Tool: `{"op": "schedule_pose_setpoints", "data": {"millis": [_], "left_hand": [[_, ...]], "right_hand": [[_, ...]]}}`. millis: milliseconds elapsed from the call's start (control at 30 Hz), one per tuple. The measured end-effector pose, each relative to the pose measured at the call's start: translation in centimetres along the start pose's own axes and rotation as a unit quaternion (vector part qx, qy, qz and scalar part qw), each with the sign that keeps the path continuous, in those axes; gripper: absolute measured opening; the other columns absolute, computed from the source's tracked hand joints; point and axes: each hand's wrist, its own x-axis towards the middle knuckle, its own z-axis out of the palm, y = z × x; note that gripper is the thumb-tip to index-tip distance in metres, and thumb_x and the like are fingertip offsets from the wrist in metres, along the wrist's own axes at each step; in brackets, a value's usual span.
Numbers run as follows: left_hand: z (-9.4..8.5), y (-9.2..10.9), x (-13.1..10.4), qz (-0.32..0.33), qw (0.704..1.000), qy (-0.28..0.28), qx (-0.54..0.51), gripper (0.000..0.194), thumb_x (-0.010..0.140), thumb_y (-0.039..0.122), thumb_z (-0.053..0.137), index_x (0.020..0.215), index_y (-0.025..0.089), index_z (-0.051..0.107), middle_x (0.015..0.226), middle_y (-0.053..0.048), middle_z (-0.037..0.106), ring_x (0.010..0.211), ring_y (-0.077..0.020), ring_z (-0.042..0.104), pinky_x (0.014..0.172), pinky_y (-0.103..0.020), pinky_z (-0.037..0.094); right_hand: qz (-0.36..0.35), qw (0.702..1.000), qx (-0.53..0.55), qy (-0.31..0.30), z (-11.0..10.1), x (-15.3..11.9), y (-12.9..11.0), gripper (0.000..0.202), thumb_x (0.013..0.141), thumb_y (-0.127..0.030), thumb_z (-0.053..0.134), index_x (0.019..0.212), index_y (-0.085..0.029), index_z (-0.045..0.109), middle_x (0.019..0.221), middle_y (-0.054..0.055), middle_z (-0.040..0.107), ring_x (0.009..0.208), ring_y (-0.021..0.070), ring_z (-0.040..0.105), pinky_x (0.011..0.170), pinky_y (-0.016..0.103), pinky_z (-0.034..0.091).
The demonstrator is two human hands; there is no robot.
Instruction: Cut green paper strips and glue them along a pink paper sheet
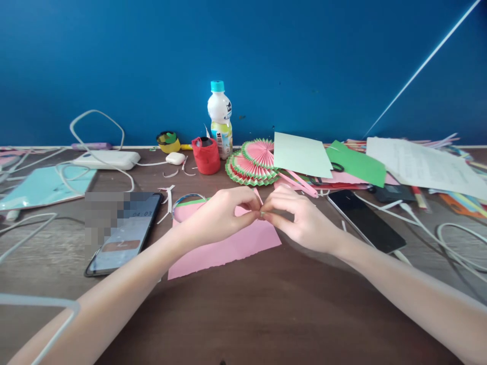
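Both hands meet over a pink paper sheet [224,251] lying on the dark table. My left hand [232,213] pinches one side of a small pale piece [262,215], too small to make out well. From the right, my right hand [294,215] pinches the same piece between thumb and fingers, its fingertips close to the left ones. A narrow pink strip [257,195] sticks up behind the fingertips. Green paper [190,202] and a round, striped ring partly show at the pink sheet's back edge.
Behind the hands stand pleated paper fans [253,165], a bottle [220,121] and a red roll [206,156]. Phones lie left [133,233] and right [367,220]. Papers [426,165] and cables crowd the right side; a white cable crosses near the left forearm.
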Motion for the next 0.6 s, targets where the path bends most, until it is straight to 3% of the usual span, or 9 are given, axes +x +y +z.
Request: {"op": "schedule_pose_setpoints", "data": {"millis": [600], "left_hand": [[0.53, -0.33, -0.08, -0.006, 1.0, 0.022, 0.018, 0.012, 0.073, 0.012, 0.047, 0.076, 0.019, 0.056, 0.084, 0.003, 0.061, 0.079, -0.0111, 0.055, 0.07, -0.023, 0.042]], "right_hand": [[0.007, 1.0, 0.004, -0.001, 0.19, -0.07, 0.06, 0.01, 0.084, -0.017, 0.054, 0.077, -0.017, 0.06, 0.071, 0.003, 0.059, 0.073, 0.0165, 0.048, 0.068, 0.031, 0.039]]}}
